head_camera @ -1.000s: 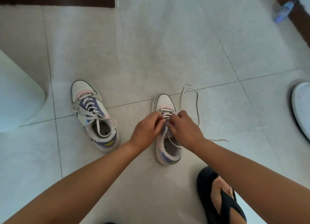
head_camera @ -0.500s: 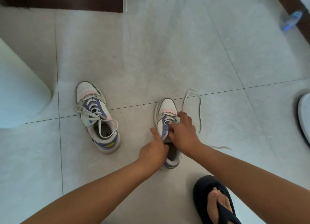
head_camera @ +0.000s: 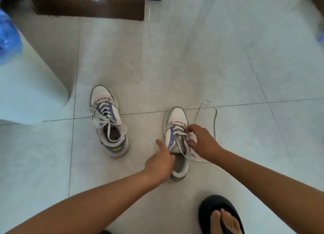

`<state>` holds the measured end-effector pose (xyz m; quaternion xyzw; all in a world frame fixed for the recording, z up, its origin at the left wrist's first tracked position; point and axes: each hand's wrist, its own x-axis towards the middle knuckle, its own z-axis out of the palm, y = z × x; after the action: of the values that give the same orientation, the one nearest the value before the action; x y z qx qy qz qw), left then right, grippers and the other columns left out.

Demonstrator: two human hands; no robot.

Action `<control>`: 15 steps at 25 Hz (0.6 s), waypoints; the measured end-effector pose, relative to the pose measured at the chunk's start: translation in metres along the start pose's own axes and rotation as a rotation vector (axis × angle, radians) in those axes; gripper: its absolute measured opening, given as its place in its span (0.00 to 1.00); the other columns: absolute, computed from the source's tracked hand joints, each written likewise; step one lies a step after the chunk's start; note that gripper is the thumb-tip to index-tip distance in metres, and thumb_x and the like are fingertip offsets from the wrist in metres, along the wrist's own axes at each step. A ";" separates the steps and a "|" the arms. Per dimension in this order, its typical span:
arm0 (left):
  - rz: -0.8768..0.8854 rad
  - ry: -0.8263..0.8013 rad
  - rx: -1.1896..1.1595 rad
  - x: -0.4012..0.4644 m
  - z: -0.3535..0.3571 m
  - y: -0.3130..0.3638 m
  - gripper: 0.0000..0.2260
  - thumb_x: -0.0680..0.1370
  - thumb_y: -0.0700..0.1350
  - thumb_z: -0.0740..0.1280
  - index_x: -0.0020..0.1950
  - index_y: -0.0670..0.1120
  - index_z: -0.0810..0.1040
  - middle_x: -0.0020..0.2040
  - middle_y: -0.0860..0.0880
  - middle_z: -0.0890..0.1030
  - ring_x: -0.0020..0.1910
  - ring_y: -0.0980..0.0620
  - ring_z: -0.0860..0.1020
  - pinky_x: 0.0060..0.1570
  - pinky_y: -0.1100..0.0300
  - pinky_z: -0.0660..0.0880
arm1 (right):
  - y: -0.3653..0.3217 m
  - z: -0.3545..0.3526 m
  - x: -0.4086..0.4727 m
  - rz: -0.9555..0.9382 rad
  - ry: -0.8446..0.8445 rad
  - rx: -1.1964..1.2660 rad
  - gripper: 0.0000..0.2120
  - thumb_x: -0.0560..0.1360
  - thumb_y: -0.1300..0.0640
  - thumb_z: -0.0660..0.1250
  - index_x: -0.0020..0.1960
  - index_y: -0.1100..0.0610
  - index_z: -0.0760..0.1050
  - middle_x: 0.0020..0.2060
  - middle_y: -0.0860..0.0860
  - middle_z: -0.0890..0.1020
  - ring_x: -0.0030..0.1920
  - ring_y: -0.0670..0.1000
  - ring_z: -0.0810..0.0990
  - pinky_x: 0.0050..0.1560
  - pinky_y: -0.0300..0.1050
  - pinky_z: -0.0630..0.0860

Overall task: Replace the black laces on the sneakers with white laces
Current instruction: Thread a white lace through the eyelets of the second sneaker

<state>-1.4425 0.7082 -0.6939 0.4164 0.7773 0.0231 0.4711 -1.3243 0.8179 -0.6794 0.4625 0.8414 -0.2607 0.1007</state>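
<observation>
Two white, purple and pink sneakers stand on the tiled floor. The left sneaker (head_camera: 108,121) is fully threaded with a white lace, its ends loose. The right sneaker (head_camera: 177,139) carries a white lace (head_camera: 214,118) whose free length loops out over the floor to its right. My left hand (head_camera: 160,162) grips the collar of the right sneaker at its left side, thumb raised. My right hand (head_camera: 203,142) is over the sneaker's eyelets and pinches the lace between thumb and forefinger. No black lace is visible.
A pale rounded furniture piece (head_camera: 29,90) stands at the left with something blue on it. A dark wooden cabinet (head_camera: 87,4) runs along the back. My foot in a black sandal (head_camera: 220,216) is at the bottom right.
My left hand has slid from the laces down to the sneaker's collar. My right hand has opened out slightly over the eyelets. The camera has tilted, so everything sits lower in view.
</observation>
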 end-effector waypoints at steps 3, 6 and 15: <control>-0.037 0.034 -0.039 -0.001 0.000 -0.002 0.31 0.81 0.46 0.53 0.76 0.37 0.39 0.57 0.40 0.78 0.52 0.41 0.78 0.47 0.54 0.71 | 0.005 0.006 0.018 -0.061 0.028 -0.187 0.11 0.76 0.57 0.62 0.57 0.57 0.73 0.56 0.54 0.78 0.58 0.57 0.73 0.55 0.47 0.67; -0.079 0.067 -0.087 0.001 -0.002 -0.003 0.31 0.81 0.45 0.53 0.75 0.36 0.38 0.54 0.39 0.79 0.50 0.42 0.78 0.43 0.55 0.70 | 0.008 0.000 0.021 -0.099 0.012 0.011 0.04 0.78 0.58 0.60 0.52 0.57 0.69 0.38 0.54 0.77 0.41 0.58 0.76 0.43 0.48 0.69; -0.181 0.111 -0.305 0.007 0.004 -0.004 0.24 0.80 0.46 0.54 0.72 0.36 0.51 0.54 0.33 0.77 0.49 0.35 0.78 0.43 0.49 0.75 | 0.101 -0.055 0.031 0.116 0.244 0.032 0.14 0.79 0.65 0.54 0.62 0.58 0.71 0.55 0.55 0.77 0.53 0.58 0.77 0.51 0.49 0.70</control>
<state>-1.4434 0.7091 -0.7026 0.2668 0.8239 0.1211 0.4852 -1.2538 0.9135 -0.6808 0.5400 0.8151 -0.2096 0.0053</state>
